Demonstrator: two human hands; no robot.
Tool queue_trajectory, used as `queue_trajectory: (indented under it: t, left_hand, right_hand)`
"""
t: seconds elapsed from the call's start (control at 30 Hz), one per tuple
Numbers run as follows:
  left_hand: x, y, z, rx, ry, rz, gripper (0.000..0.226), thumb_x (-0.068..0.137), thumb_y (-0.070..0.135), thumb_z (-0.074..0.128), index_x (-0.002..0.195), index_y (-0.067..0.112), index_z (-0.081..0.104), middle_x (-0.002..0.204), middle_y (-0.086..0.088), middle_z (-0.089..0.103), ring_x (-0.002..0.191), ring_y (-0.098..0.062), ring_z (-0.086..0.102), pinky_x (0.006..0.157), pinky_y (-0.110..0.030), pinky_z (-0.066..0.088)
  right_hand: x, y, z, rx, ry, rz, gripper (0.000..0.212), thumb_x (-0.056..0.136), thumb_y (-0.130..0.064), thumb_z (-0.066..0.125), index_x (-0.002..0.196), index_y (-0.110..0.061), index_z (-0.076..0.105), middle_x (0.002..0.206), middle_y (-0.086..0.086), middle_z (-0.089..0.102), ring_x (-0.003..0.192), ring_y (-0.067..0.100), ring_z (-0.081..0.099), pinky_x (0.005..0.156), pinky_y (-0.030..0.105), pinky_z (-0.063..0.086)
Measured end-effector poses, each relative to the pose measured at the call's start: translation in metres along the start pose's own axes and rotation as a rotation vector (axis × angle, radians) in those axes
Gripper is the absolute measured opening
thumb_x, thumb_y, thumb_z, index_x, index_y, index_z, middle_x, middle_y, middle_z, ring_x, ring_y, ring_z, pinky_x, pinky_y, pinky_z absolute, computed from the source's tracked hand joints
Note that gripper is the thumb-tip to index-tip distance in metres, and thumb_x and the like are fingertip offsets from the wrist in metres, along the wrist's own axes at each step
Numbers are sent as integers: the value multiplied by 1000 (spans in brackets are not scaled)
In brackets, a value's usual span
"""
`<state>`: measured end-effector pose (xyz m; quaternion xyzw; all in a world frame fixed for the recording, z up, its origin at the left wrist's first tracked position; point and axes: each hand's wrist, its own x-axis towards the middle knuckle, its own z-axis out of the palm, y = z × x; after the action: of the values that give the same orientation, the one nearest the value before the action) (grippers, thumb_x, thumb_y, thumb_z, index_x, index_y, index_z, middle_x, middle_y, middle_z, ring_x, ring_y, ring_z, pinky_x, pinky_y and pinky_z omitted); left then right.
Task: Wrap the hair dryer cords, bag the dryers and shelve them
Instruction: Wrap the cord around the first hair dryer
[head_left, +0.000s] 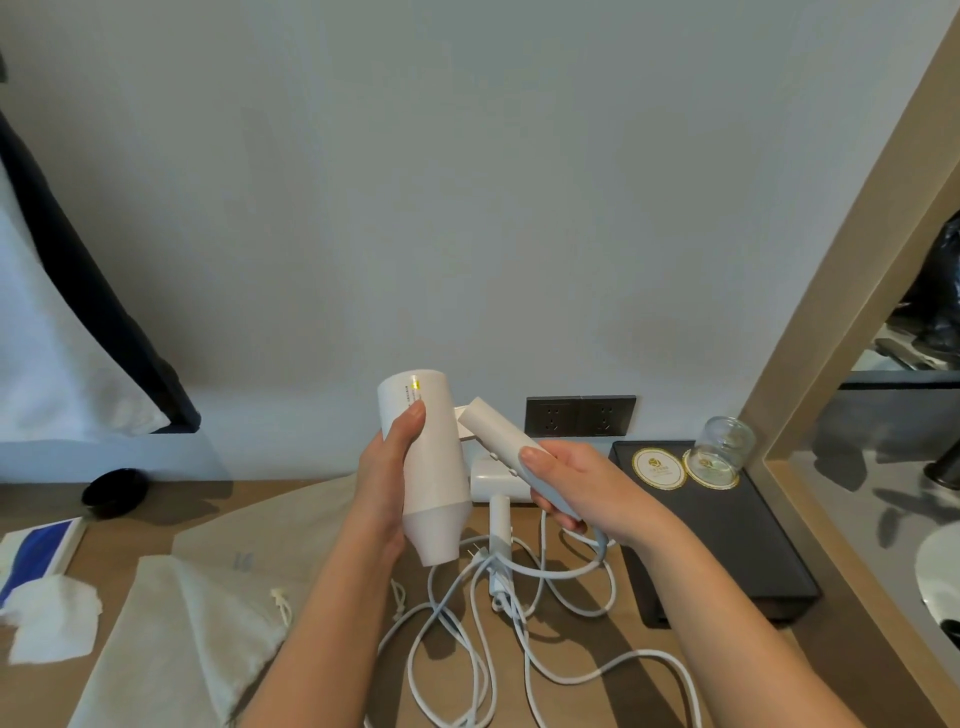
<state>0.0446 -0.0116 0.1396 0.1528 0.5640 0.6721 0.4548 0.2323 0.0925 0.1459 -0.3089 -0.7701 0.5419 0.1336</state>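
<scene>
Over the wooden desk, both hands are up and busy! The pale drawstring bags lie flat on the left of it, the black tray on the right. The white hair dryer is lifted clear of the desk: the left hand wraps its barrel, the right hand grips its handle. A second dryer lies on the desk just behind. White cords sprawl loose and tangled below. An upturned glass stands on the tray.
</scene>
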Motion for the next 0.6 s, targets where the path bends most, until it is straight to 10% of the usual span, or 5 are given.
queue_trajectory:
  t: [0.6]
  left_hand:
    - [1, -22, 38, -225, 198, 8, 67, 72, 58, 67, 122, 15, 57, 109, -18, 69, 93, -34, 69, 69, -41, 57]
  right_hand:
    - [0, -3, 30, 164, 126, 120, 45, 100, -52, 37, 111, -14, 57, 77, 6, 56, 52, 9, 49, 51, 22, 44]
